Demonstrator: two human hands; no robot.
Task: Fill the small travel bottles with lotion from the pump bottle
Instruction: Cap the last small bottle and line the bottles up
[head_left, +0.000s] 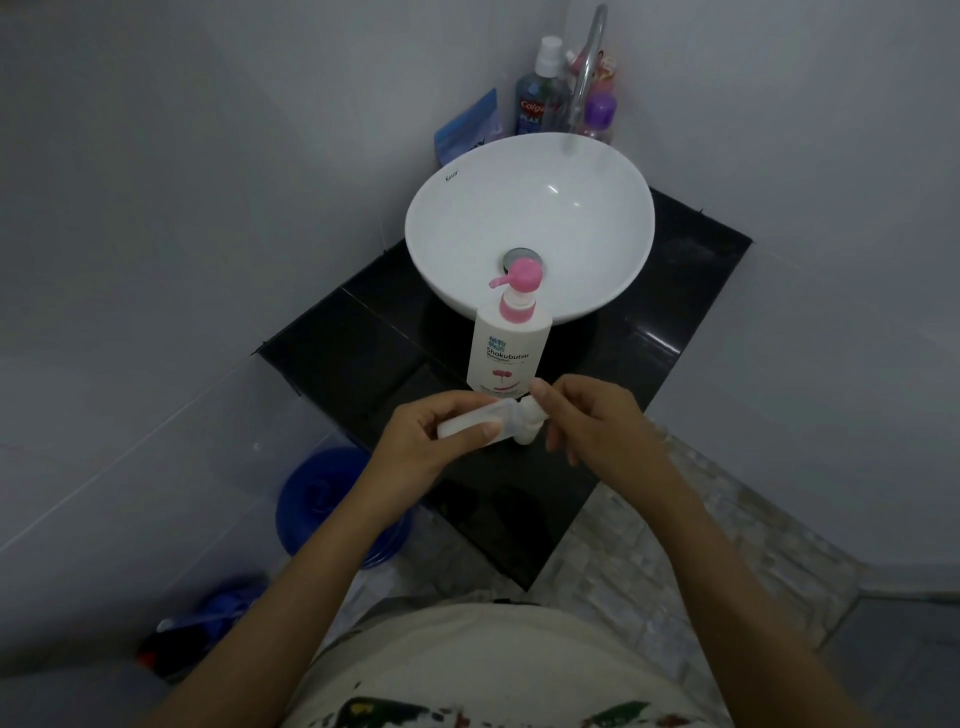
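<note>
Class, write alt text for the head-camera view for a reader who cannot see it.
A left hand holds a small white travel bottle sideways while the right hand pinches its cap end. Just beyond, a pink-topped pump bottle stands on a black counter before a white basin.

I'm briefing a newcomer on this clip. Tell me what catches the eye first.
The white basin on the black counter dominates. In front of it stands the pump bottle with its pink pump. Nearer the camera, the left hand grips a small travel bottle lying sideways, the right hand at its cap end.
</note>
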